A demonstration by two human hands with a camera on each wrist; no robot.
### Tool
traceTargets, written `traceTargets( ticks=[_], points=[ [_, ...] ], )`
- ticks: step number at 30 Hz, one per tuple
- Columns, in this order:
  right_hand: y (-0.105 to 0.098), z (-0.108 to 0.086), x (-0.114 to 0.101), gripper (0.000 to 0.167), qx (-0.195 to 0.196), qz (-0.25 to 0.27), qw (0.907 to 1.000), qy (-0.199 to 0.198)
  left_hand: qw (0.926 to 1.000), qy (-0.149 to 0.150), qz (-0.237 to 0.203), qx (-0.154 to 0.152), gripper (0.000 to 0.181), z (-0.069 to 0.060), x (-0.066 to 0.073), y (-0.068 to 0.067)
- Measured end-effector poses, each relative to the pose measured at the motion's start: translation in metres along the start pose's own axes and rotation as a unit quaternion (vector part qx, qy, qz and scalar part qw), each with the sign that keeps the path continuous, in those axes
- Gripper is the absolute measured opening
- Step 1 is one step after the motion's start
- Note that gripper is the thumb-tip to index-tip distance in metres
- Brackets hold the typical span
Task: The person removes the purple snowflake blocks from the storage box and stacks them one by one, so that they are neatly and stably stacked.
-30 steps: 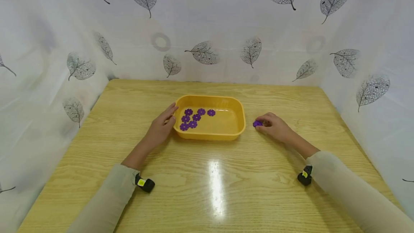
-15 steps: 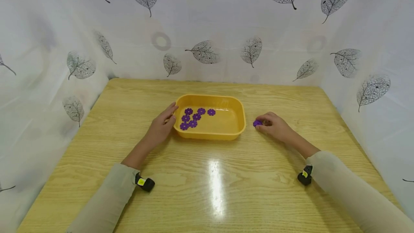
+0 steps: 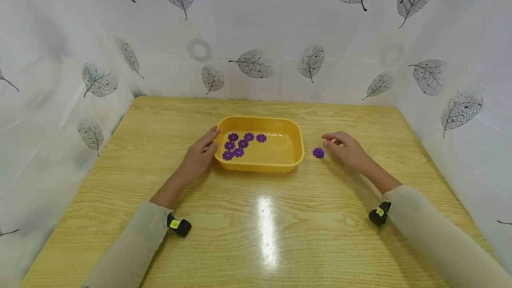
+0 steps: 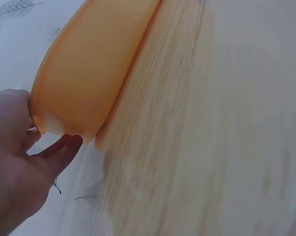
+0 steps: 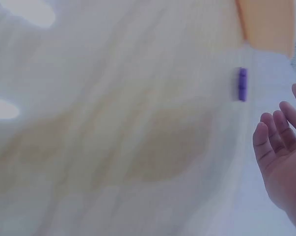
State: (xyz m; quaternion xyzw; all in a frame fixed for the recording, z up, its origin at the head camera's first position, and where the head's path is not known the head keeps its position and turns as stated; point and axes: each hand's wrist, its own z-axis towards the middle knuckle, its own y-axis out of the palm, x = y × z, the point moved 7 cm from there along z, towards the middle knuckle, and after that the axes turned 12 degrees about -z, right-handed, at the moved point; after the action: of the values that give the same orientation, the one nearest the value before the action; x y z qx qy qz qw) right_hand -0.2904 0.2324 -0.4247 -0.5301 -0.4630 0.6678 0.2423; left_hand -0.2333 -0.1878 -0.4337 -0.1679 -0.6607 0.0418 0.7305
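On the outer left end of a yellow plastic tray [image 3: 272, 167], my left hand [image 3: 196, 157] rests its fingers and thumb. The left wrist view shows fingertips and thumb [image 4: 73, 142] against the tray's end wall. Several purple flower-shaped discs [image 3: 243, 144] lie flat in the tray's left half. One purple notched flower disc piece [image 3: 318, 153] lies on the table right of the tray; from the side in the right wrist view, this purple piece [image 5: 242, 84] looks thick, with faint bands. My right hand [image 3: 346, 148] hovers just right of it, fingers loosely bent, holding nothing.
The wooden table [image 3: 224, 226] has a bright light reflection near its middle. A white curtain [image 3: 276, 26] with leaf prints encloses its back and sides. Each sleeve cuff carries a small black wrist camera [image 3: 182, 227].
My right hand has let go of the purple disc piece and moved up and right, away from it. The piece stays on the table. My left hand keeps its place at the tray.
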Motion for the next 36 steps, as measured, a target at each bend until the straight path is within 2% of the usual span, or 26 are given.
traceTargets(
  ticks=[7, 13, 24, 36],
  points=[
    [-0.015, 0.009, -0.025, 0.045, 0.017, 0.045, 0.9988, -0.007, 1.0, -0.001, 0.003, 0.002, 0.051, -0.001, 0.0, 0.0],
    [-0.018, 0.022, -0.049, 0.043, 0.015, 0.078, 0.9968, -0.015, 1.0, -0.001, 0.006, 0.003, 0.052, 0.0, 0.001, -0.001],
    [0.004, 0.045, -0.097, 0.045, -0.02, 0.104, 0.9932, -0.048, 1.0, -0.006, -0.001, 0.0, 0.051, 0.0, -0.002, 0.0],
    [0.031, 0.069, -0.129, 0.046, -0.045, 0.127, 0.9874, -0.083, 1.0, -0.008, -0.002, -0.003, 0.052, 0.0, -0.003, -0.001]
  ],
)
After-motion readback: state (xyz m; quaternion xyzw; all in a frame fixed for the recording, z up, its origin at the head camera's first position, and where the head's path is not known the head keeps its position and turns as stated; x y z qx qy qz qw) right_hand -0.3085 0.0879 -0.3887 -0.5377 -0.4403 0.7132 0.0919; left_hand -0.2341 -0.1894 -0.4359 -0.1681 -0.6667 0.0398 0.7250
